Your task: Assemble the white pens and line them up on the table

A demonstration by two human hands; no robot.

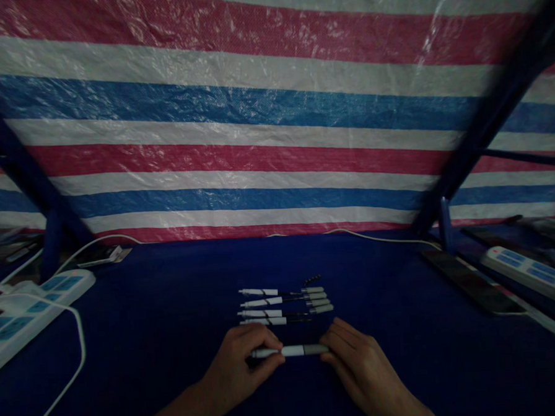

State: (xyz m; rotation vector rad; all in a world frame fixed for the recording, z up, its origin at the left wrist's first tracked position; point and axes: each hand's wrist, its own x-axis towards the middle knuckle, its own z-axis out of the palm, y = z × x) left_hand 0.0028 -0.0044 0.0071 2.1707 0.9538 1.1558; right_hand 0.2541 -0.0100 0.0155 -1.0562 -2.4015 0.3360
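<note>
White-and-grey pen [292, 350] — between left hand [237, 365] and right hand [360, 365]

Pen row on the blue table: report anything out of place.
A small dark ribbed piece lies slanted just beyond the four pens, out of line with them. Those pens show thin dark middles, unlike the closed pen between the left hand and right hand.

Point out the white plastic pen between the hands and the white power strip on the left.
White plastic pen [289, 351], head view, on its barrel.
White power strip [44, 322], head view, on its top face.
</note>
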